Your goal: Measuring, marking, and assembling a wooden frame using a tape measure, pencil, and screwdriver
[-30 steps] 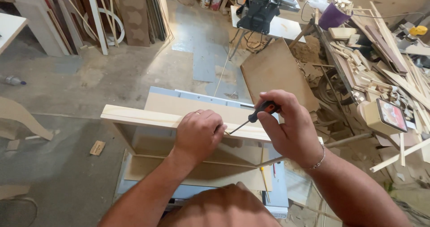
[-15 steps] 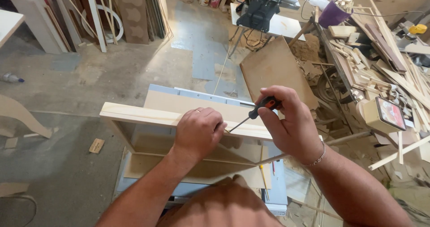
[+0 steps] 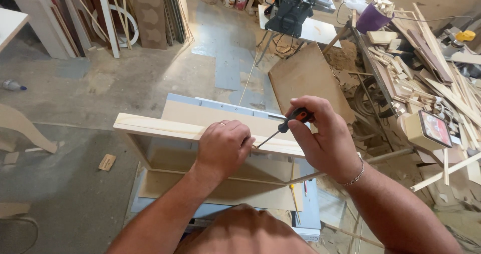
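Screwdriver (image 3: 285, 127), clamped in the right hand (image 3: 320, 134), slants down-left, tip meeting the wooden frame (image 3: 160, 129) rail just beside the left hand (image 3: 223, 146), whose grip presses closed there.

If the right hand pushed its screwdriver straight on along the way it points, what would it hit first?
Most likely the left hand, whose fingers rest on the pale wooden rail right at the tip of the screwdriver held by the right hand; depth is unclear.

The slim metal screwdriver (image 3: 288, 124) has a black and orange handle. The pale, cream-coloured wooden frame (image 3: 160, 129) rests on a light grey-blue flat metal table (image 3: 310, 209). A purple plastic cup (image 3: 373, 18) stands among tan offcuts.
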